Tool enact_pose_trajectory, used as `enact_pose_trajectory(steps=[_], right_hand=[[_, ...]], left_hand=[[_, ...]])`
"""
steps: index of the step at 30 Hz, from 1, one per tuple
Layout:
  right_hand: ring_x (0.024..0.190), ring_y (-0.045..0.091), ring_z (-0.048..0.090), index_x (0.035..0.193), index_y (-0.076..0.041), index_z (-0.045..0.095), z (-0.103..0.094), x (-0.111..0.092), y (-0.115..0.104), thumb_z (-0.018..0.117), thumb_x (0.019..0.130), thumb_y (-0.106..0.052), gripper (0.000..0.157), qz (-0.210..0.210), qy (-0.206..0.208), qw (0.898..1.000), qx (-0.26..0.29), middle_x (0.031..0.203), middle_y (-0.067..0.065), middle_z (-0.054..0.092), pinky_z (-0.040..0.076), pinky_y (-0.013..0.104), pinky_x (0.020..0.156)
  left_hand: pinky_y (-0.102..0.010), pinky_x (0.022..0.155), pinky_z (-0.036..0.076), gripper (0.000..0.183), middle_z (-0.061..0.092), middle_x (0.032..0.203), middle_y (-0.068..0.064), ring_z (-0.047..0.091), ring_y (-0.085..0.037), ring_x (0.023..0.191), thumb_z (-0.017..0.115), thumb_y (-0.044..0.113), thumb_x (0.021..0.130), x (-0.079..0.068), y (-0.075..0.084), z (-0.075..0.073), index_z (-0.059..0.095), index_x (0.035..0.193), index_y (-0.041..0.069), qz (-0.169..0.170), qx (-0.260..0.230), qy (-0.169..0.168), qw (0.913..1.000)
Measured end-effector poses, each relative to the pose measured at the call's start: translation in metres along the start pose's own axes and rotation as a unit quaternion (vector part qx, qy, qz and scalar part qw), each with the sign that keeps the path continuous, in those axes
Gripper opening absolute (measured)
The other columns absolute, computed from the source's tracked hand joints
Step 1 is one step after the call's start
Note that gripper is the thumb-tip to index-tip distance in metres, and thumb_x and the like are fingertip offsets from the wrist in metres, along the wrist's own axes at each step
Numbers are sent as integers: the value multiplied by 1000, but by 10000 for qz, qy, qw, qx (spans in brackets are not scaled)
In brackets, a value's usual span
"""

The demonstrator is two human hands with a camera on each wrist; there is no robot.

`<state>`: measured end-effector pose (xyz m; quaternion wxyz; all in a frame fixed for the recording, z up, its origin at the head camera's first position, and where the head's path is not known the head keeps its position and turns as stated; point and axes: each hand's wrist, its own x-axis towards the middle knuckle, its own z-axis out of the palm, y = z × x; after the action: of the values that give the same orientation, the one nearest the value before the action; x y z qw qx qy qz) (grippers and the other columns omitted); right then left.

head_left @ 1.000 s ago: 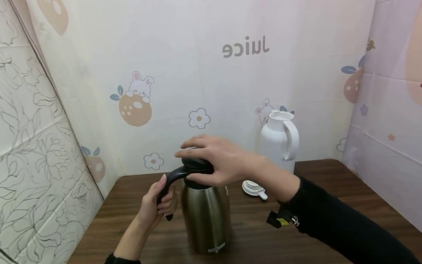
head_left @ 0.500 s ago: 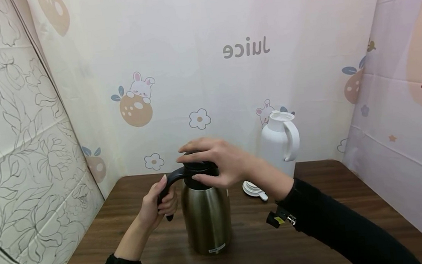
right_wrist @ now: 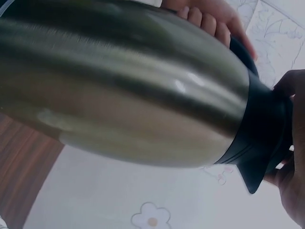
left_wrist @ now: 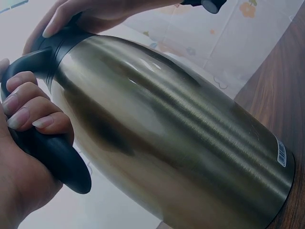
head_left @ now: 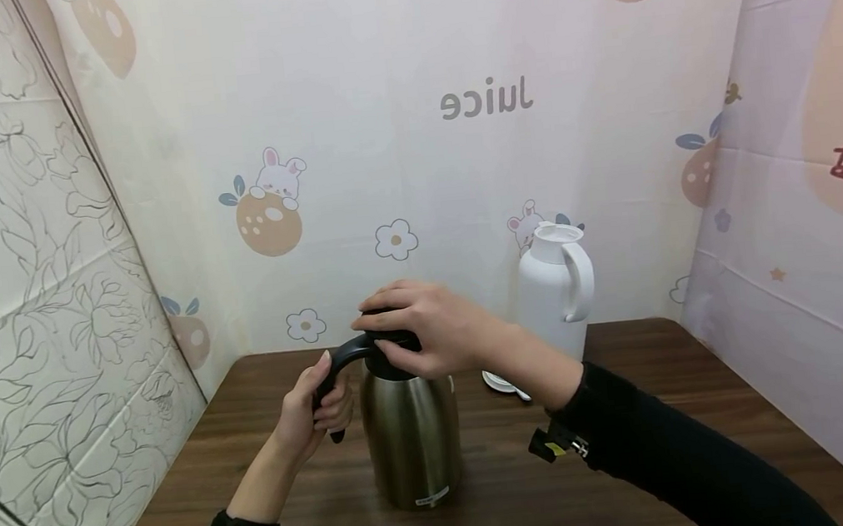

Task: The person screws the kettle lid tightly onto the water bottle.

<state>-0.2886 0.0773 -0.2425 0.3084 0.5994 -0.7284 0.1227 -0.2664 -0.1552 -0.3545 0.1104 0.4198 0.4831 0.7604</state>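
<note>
A bronze-coloured steel thermos jug point(head_left: 412, 443) stands upright on the wooden table, with a small label low on its side. My left hand point(head_left: 308, 408) grips the black handle point(left_wrist: 71, 164), fingers wrapped around it. Over the jug's mouth, my right hand point(head_left: 438, 330) holds the black lid point(head_left: 398, 338), fingers across its far side and thumb along the near side. The black spout point(right_wrist: 252, 176) shows below the collar in the right wrist view. Part of the lid is hidden behind the right hand.
A white jug point(head_left: 545, 298) without its lid stands at the back right of the wooden table point(head_left: 546, 486). Beside it lies a white lid point(head_left: 500, 381), partly covered by my right forearm. A printed curtain point(head_left: 384, 174) closes off the back and sides.
My right hand has turned and shifted slightly on the lid, its wrist coming a little lower and to the left. The left hand keeps its grip; the jug stands in the same spot.
</note>
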Motion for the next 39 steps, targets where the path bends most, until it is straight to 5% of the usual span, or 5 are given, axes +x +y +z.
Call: enact_pose_trajectory(steps=[10, 18, 26, 39], right_hand=[[108, 21, 60, 118, -12, 73, 2, 10, -28, 56, 92, -26, 34, 1301, -244, 9861, -1004, 114, 8, 70, 54, 37, 91], [119, 24, 53, 133, -14, 61, -8, 11, -32, 58, 93, -42, 50, 1814, -976, 9762, -686, 129, 10, 62, 49, 42, 99], [129, 21, 43, 141, -20, 54, -21, 8, -20, 59, 90, -49, 59, 1091, -1374, 9844, -155, 139, 7, 55, 44, 44, 104], [119, 16, 51, 130, -16, 64, 1, 0, 16, 59, 92, -36, 42, -140, -304, 9994, 47, 124, 4, 64, 47, 38, 100]], left_hand=[[-35, 32, 6, 52, 20, 50, 1, 15, -14, 37, 16, 29, 111, -1, -1, 0, 23, 65, 7, -33, 178, 117, 9998], [-34, 32, 7, 51, 20, 51, -1, 15, -15, 37, 13, 27, 111, 0, 0, 1, 23, 65, 7, 33, 159, -16, 9999], [-35, 32, 7, 50, 20, 51, -1, 15, -15, 37, 13, 27, 111, -1, 0, 0, 23, 66, 6, 65, 148, -68, 9998], [-35, 32, 7, 49, 21, 52, -1, 15, -16, 37, 13, 26, 111, 0, 0, 0, 24, 67, 7, 104, 41, -128, 9999]])
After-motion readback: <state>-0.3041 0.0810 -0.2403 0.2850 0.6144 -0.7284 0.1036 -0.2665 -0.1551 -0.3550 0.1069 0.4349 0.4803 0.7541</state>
